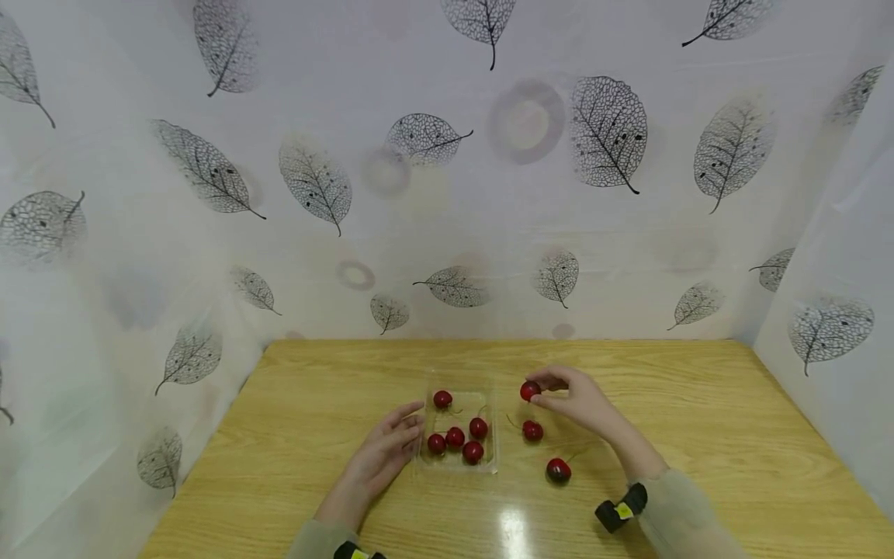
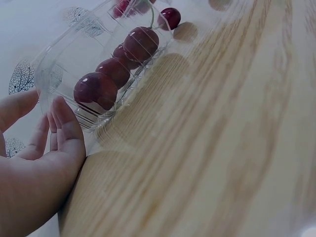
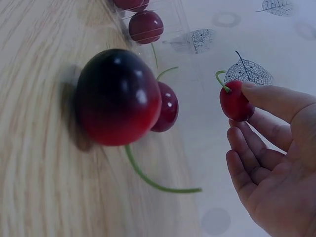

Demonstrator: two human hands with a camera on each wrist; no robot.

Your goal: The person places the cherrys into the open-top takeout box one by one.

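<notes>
Between thumb and fingertips, my right hand [image 1: 571,398] pinches a red cherry [image 3: 236,101] with a curved green stem, held to the right of a clear plastic box [image 1: 461,467]. Several dark red cherries [image 1: 455,438] lie inside the box. My left hand [image 1: 386,450] is at the box's left wall, fingers fairly straight and relaxed; in the left wrist view its fingertips [image 2: 60,106] are right at the plastic. Two loose cherries sit on the table near my right hand: one cherry [image 1: 532,431] just below it, and a darker cherry [image 1: 558,470] closer to me.
The wooden table [image 1: 314,388] runs back to a pale curtain [image 1: 433,210] printed with leaves, which also closes in both sides. A black band [image 1: 621,508] with a yellow mark is on my right wrist.
</notes>
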